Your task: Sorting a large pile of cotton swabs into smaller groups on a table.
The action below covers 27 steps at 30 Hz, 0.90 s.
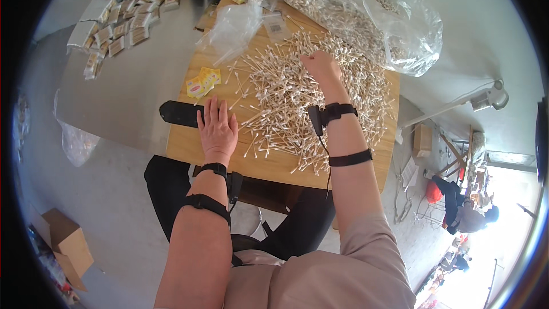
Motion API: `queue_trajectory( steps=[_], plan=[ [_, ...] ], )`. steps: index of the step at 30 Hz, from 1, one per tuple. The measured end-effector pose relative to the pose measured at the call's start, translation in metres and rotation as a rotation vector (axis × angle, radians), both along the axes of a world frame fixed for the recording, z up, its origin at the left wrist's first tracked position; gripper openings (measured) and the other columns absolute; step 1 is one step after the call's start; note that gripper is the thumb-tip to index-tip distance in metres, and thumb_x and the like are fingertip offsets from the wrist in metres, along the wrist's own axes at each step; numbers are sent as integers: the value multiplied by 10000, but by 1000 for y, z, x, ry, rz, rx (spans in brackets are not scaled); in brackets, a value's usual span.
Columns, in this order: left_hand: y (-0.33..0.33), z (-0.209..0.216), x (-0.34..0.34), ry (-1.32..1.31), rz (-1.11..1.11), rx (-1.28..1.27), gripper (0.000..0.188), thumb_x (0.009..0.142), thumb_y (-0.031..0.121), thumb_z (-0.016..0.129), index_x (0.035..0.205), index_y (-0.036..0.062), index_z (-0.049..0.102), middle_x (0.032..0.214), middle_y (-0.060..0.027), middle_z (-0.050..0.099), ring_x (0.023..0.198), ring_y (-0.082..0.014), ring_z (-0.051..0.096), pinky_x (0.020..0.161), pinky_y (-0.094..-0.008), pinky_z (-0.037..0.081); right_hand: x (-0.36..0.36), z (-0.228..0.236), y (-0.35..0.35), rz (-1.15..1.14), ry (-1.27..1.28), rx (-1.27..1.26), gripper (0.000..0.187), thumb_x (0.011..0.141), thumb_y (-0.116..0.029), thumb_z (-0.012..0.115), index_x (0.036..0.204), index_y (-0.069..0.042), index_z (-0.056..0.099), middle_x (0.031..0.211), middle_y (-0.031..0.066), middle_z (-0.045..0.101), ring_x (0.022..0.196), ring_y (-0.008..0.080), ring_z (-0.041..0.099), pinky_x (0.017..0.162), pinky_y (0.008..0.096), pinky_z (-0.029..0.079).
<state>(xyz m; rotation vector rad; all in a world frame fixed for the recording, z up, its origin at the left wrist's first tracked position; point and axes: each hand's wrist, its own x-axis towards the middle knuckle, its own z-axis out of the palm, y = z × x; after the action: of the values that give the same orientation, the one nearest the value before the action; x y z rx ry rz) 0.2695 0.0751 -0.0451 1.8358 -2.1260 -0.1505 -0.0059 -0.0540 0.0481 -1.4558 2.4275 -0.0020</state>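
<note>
A wide loose pile of white-tipped cotton swabs (297,103) covers much of the wooden table (189,143). Over the pile's far side is my right hand (323,68), its fingers curled closed; whatever they may hold is hidden. My left hand (218,129) lies palm down at the near left, fingers stretched out, touching the end of a flat black strip-shaped object (180,114). Just beyond the left fingertips are several yellow-and-white printed cards (203,82). Farther back sit thin clear plastic bags (233,30) and a small flat clear bag (276,27).
A large clear plastic bag (420,37) full of swabs lies at the back right. Many filled swab packs (139,21) rest on the grey table (126,86) at left. A lamp (483,100) stands right; a cardboard box (66,246) is on the floor. People (466,217) sit farther off.
</note>
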Motion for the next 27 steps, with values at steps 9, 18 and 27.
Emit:
queue_trajectory(
  steps=[9, 18, 27],
  plan=[
    [-1, 0, -2, 1, 2, -13, 449, 916, 306, 515, 1308, 89, 488, 1461, -102, 371, 1378, -270, 307, 1126, -505, 212, -27, -25, 12, -111, -691, -326, 305, 843, -297, 691, 971, -21, 687, 829, 79, 691, 543, 134, 583, 506, 280, 461],
    [-1, -4, 1, 8, 8, -7, 443, 917, 303, 513, 1308, 95, 492, 1462, -95, 372, 1382, -259, 303, 1129, -501, 204, -45, -18, 78, -656, -1851, -832, 177, 951, -182, 513, 825, -64, 553, 752, 67, 601, 458, 135, 422, 427, 257, 322],
    [-2, -1, -3, 4, 8, 13, 444, 922, 305, 505, 1313, 93, 489, 1468, -94, 367, 1387, -261, 295, 1127, -501, 208, -59, -29, 69, -436, -1658, -583, 226, 935, -252, 542, 896, -45, 623, 699, 20, 562, 610, 165, 518, 530, 270, 408]
  ],
)
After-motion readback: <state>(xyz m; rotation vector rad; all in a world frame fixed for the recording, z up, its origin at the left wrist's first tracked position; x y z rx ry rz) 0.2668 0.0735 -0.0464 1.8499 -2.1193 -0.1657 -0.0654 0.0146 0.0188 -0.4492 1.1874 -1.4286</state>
